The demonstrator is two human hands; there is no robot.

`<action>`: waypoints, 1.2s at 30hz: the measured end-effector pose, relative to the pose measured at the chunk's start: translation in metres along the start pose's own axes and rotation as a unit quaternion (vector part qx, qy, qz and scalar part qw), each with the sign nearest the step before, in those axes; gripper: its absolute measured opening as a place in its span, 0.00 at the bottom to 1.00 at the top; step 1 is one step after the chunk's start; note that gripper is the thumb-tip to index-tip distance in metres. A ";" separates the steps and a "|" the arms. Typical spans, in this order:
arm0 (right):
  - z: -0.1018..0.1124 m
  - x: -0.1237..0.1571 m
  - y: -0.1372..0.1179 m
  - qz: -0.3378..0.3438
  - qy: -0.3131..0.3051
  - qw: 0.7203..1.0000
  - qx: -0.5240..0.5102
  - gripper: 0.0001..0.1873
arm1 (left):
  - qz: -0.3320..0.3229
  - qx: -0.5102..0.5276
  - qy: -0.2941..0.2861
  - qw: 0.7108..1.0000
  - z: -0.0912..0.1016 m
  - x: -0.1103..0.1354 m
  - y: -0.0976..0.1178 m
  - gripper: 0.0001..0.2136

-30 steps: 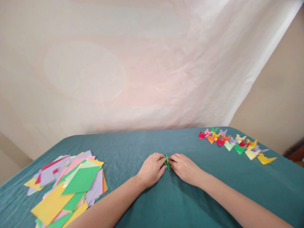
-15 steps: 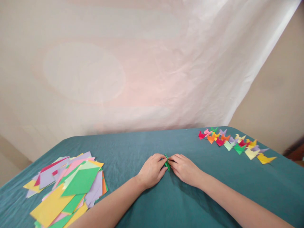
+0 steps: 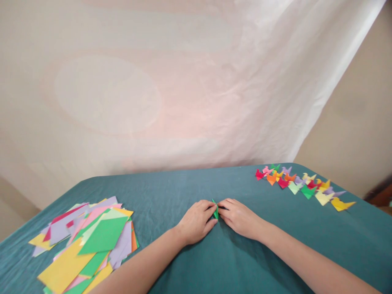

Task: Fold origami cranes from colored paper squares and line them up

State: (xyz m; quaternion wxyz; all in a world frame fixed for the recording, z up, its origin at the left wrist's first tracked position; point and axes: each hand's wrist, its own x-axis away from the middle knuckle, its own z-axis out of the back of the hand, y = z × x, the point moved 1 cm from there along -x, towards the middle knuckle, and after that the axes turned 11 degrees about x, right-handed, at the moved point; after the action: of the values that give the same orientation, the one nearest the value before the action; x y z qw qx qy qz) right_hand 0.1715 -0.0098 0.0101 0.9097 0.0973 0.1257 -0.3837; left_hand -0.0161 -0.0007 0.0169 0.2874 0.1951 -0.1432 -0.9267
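Note:
A small folded piece of green paper (image 3: 216, 212), narrow and pointed at top and bottom, stands between my two hands at the middle of the table. My left hand (image 3: 197, 220) pinches it from the left, thumb low and fingers higher up. From the right, the fingertips of my right hand (image 3: 239, 216) press on its upper part. Both hands are closed on the paper, and the fingers cover much of its sides, so the exact folds cannot be made out.
Loose coloured paper sheets (image 3: 104, 234) lie in a spread pile at the left. Several folded paper birds (image 3: 324, 198) stand in rows at the right rear. A dark green cloth (image 3: 171, 188) covers the table, and a pale sheet (image 3: 183, 94) hangs behind it.
My left hand has shifted very slightly, its thumb now lower along the green paper. My right hand stays nearly where it was. The pile and the birds have not moved.

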 end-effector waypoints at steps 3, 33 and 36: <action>-0.003 0.000 -0.002 -0.015 0.015 1.000 -0.002 0.11 | -0.001 -0.002 0.000 1.000 0.000 0.001 0.000 0.17; -0.011 0.000 0.001 -0.045 0.005 0.999 0.016 0.19 | -0.009 -0.070 -0.022 0.997 0.004 0.004 0.004 0.17; -0.009 -0.003 0.000 -0.044 -0.008 0.999 0.023 0.17 | -0.005 -0.080 -0.029 0.996 0.006 0.004 0.006 0.16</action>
State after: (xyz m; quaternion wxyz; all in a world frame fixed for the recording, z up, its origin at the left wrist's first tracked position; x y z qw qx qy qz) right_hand 0.1683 -0.0052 0.0022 0.8903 0.1093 0.1134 -0.4272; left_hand -0.0183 -0.0071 0.0235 0.2928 0.1452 -0.0761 -0.9420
